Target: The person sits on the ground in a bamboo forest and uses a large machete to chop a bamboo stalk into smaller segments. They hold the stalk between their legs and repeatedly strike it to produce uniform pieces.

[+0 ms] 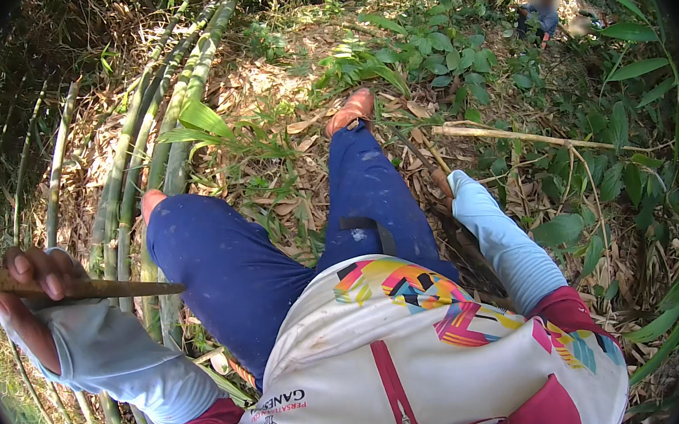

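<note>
My left hand (46,274) is closed round a tapered brown wooden stick (128,287). Its thick end juts out past the fingers on the left, and the thin end points right, in front of my left knee. On the other side, my right hand (442,188) hangs low beside my right thigh, mostly hidden by its light-blue sleeve (496,224). The fingers that show look curled. A thin pale stick (430,150) runs up to them from the ground; whether it is in the grip is unclear.
Green bamboo stems (179,105) rise on the left, close to my left leg. Dry leaves (296,192) cover the ground. A long pale cane (539,140) lies to the right, among leafy plants (455,47). Another person (540,13) is at the far right.
</note>
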`<action>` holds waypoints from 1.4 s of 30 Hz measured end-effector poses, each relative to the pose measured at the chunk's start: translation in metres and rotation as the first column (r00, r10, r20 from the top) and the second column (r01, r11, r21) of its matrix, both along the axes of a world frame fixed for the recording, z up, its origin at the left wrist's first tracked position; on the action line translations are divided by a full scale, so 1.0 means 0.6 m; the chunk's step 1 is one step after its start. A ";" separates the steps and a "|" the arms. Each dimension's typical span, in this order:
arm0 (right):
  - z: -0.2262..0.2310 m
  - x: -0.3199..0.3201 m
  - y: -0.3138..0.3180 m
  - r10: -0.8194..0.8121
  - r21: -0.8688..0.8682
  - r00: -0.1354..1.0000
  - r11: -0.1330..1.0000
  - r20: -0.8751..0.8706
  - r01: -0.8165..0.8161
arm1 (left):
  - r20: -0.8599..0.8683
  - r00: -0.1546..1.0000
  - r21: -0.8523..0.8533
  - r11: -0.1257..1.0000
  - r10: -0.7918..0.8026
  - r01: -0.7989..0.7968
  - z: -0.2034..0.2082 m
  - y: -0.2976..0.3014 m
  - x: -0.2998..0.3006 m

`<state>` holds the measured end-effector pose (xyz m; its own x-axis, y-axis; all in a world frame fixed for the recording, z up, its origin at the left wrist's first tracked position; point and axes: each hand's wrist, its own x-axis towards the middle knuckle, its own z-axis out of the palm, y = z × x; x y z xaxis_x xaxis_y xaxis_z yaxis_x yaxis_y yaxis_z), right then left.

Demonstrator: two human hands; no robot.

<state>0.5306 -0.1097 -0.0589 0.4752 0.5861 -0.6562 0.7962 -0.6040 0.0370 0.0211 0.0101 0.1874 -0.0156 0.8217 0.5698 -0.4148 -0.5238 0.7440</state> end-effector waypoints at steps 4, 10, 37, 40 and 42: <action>0.008 -0.021 0.111 -0.023 0.044 1.000 0.999 -0.013 0.023 | 0.102 0.993 0.004 0.998 0.055 -0.055 0.015 -0.023 0.002; -0.117 0.012 0.257 -0.246 -0.084 0.964 0.963 0.103 0.255 | 0.098 0.986 0.002 0.991 0.136 -0.137 -0.008 -0.054 -0.005; 0.063 -0.150 0.095 0.273 0.309 0.200 0.454 -0.941 0.836 | -0.067 0.984 -0.263 0.954 -0.167 0.144 -0.054 0.025 0.194; 0.135 -0.170 0.092 0.342 0.461 0.320 0.511 -0.883 0.725 | -0.142 0.963 -0.298 0.937 -0.230 0.180 -0.076 0.002 0.231; 0.181 -0.176 0.087 0.327 0.497 0.373 0.576 -0.868 0.649 | -0.208 0.933 -0.311 0.924 -0.294 0.222 -0.087 -0.013 0.243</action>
